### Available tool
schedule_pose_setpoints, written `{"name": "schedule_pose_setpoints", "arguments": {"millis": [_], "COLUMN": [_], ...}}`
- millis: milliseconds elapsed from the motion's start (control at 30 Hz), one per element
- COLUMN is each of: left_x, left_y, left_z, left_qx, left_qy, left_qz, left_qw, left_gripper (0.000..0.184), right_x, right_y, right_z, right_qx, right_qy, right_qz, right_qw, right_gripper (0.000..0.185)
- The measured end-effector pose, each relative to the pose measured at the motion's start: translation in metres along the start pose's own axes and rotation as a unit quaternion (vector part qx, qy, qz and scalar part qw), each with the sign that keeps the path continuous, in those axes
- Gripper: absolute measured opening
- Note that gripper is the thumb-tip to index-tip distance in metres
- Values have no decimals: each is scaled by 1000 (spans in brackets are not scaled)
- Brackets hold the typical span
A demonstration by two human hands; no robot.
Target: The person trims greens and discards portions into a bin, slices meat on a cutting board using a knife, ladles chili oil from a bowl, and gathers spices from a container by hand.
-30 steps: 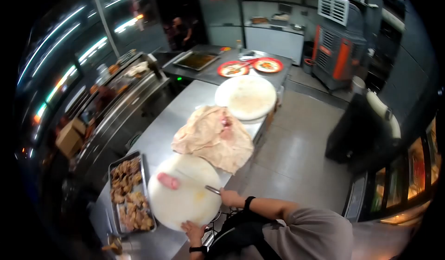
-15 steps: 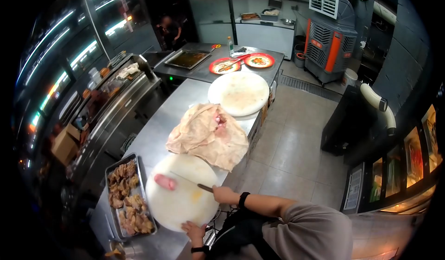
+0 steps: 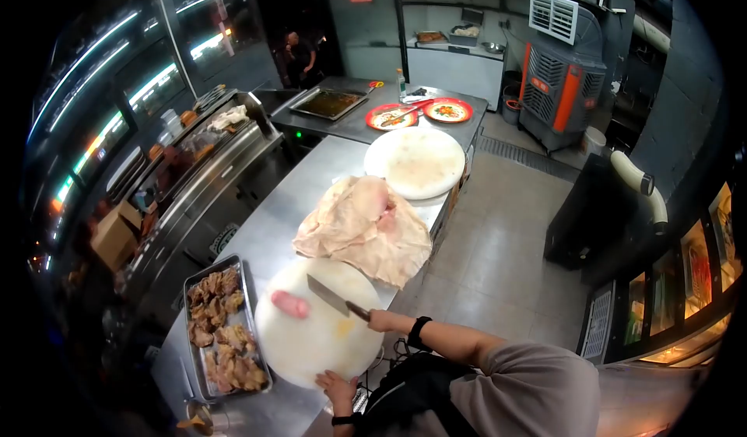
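My right hand (image 3: 380, 321) grips the dark handle of a cleaver (image 3: 329, 294), its broad blade over the right part of a round white cutting board (image 3: 299, 351). A pink piece of meat (image 3: 290, 304) lies on the board, left of the blade and apart from it. At the board's near edge rests my left hand (image 3: 337, 389), fingers spread and holding nothing. Just beyond the board, a large pale sheet of skin or meat (image 3: 354, 231) is spread on the steel table (image 3: 272, 213).
Left of the board is a metal tray (image 3: 244, 268) of browned meat pieces. Farther back are a second round board (image 3: 414, 161), two red-rimmed plates (image 3: 449, 110), a shallow tray (image 3: 328, 103) and a bottle (image 3: 401, 84). Another person (image 3: 299, 57) is in the back doorway.
The cleaver has turned so that its blade face shows, where only a thin edge showed before. A pale rounded flap now stands up on the large sheet. The view has shifted slightly.
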State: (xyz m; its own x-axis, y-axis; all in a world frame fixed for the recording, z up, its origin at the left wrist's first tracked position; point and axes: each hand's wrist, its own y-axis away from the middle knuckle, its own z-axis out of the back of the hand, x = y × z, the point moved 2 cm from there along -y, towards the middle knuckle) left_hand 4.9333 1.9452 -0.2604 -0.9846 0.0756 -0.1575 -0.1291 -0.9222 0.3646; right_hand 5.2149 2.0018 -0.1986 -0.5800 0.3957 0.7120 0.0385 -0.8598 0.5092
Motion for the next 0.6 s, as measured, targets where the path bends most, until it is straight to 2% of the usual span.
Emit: {"name": "schedule_pose_setpoints", "arguments": {"millis": [33,167,233,300,367,400,433,467,500,567,600], "left_x": [3,17,23,25,32,29,26,20,14,-12,-27], "left_y": [-1,2,5,-1,-11,-9,-16,-25,-25,-17,-20], "left_z": [-2,7,13,14,12,23,31,36,42,53,53], "left_qx": [-2,7,16,32,78,80,90,128,167,139,48], "left_qy": [-8,-6,-10,-22,-93,-83,-105,-118,-134,-146,-93], "left_qz": [-6,-53,-76,-116,-138,-153,-189,-193,-192,-235,-361], "left_qw": [1000,999,997,992,983,981,972,965,958,951,926], "left_gripper": [104,96,92,88,79,69,69,65,61,58,57], "right_x": [0,-36,-43,-29,-34,-44,-56,-92,-106,-135,-153], "right_y": [8,-10,2,39,67,75,86,82,102,149,169], "right_z": [0,-35,-47,-38,-37,-43,-47,-65,-71,-80,-87], "right_qx": [9,-29,-91,-88,-99,-95,-93,-149,-175,-153,-173], "right_qy": [-48,-30,30,-29,-104,-88,-75,-32,-56,-141,-157], "right_qz": [-25,-44,34,28,14,-18,-48,-3,-25,-110,-119], "right_qw": [998,998,995,995,990,991,992,988,983,972,965], "right_gripper": [37,38,39,38,38,35,31,31,31,37,37]}}
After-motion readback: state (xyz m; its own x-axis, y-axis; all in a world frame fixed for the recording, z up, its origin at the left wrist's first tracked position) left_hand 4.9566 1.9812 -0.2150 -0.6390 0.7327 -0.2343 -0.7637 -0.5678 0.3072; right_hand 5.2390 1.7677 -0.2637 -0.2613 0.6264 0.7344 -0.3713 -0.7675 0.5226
